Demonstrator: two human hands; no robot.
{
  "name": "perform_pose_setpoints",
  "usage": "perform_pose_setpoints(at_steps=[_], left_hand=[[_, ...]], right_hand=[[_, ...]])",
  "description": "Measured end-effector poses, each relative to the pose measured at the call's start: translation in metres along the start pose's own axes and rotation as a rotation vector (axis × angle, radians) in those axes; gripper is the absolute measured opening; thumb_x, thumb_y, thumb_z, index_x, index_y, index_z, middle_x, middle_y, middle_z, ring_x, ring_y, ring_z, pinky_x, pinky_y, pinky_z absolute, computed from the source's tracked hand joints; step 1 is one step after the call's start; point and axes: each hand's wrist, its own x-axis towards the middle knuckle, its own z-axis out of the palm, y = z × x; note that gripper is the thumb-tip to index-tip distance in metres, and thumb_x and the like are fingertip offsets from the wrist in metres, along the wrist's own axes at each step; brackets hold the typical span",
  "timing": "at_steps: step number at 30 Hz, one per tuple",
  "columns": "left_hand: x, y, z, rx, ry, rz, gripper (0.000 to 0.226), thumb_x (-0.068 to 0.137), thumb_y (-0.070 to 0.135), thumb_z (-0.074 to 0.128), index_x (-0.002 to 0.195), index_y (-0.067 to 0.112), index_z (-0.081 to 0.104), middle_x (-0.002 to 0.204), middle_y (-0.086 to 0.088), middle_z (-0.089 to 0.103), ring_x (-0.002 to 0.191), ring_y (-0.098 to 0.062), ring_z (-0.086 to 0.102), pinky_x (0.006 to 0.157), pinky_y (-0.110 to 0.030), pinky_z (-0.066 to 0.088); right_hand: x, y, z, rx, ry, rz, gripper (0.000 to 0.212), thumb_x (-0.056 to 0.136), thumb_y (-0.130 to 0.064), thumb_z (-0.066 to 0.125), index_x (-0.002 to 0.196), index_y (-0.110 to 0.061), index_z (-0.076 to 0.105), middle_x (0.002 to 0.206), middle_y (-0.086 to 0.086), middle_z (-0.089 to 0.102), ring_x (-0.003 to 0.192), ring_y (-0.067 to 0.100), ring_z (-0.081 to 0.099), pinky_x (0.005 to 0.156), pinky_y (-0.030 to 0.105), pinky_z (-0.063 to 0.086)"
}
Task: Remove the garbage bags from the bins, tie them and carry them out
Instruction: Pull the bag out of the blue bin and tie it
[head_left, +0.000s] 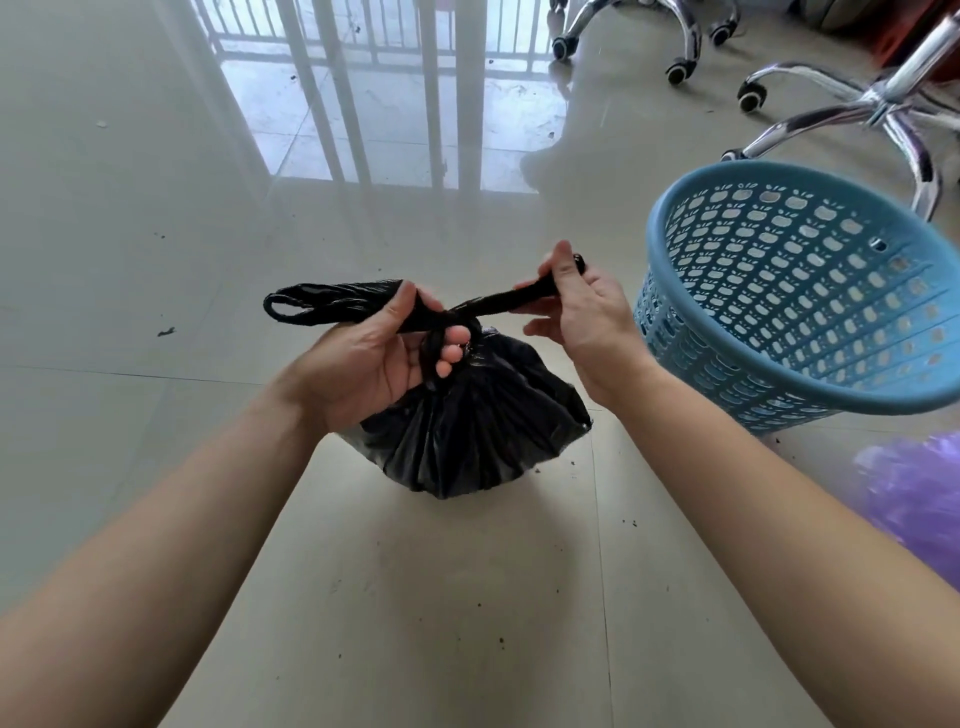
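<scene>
A full black garbage bag (478, 431) sits on the tiled floor in the middle of the view, its neck gathered into a knot. My left hand (374, 358) grips the bag's left handle strip, whose looped end sticks out to the left. My right hand (576, 312) pinches the right handle strip, pulled taut up and to the right. The two strips cross at the knot between my hands. A light blue perforated bin (795, 291) stands tilted just right of my right hand, with no bag inside it.
Crumpled purple plastic (914, 499) lies at the right edge below the bin. Chrome wheeled bases of office chairs (857, 109) stand at the back right. A barred door (363, 62) is at the back. Small bits of dirt dot the floor.
</scene>
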Motion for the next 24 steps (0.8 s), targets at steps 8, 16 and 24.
perform_pose_setpoints(at_steps=[8, 16, 24], left_hand=[[0.006, -0.004, 0.004, 0.052, 0.159, 0.019, 0.023, 0.092, 0.021, 0.062, 0.074, 0.006, 0.067, 0.095, -0.023, 0.067, 0.086, -0.028, 0.065, 0.080, -0.030, 0.058], [-0.001, -0.001, 0.011, 0.645, 0.175, 0.157, 0.039, 0.084, 0.004, 0.073, 0.053, 0.024, 0.059, 0.084, -0.019, 0.057, 0.083, -0.026, 0.057, 0.084, -0.038, 0.045], [0.002, 0.005, 0.013, 0.919, 0.196, 0.183, 0.050, 0.079, 0.014, 0.078, 0.048, 0.032, 0.043, 0.089, -0.009, 0.064, 0.082, -0.014, 0.058, 0.077, -0.028, 0.046]], right_hand=[[-0.012, 0.005, -0.003, 0.190, -0.069, 0.124, 0.034, 0.108, -0.028, 0.040, 0.079, -0.015, 0.052, 0.057, 0.001, 0.061, 0.060, 0.015, 0.063, 0.064, 0.029, 0.055], [-0.001, 0.022, -0.018, -0.627, -0.218, 0.045, 0.015, 0.091, -0.034, 0.070, 0.102, -0.025, 0.064, 0.075, -0.009, 0.062, 0.077, 0.012, 0.062, 0.079, 0.035, 0.058], [0.011, 0.027, -0.012, -0.941, -0.463, -0.229, 0.058, 0.085, -0.021, 0.068, 0.141, -0.028, 0.054, 0.137, -0.004, 0.057, 0.131, 0.017, 0.049, 0.116, 0.036, 0.035]])
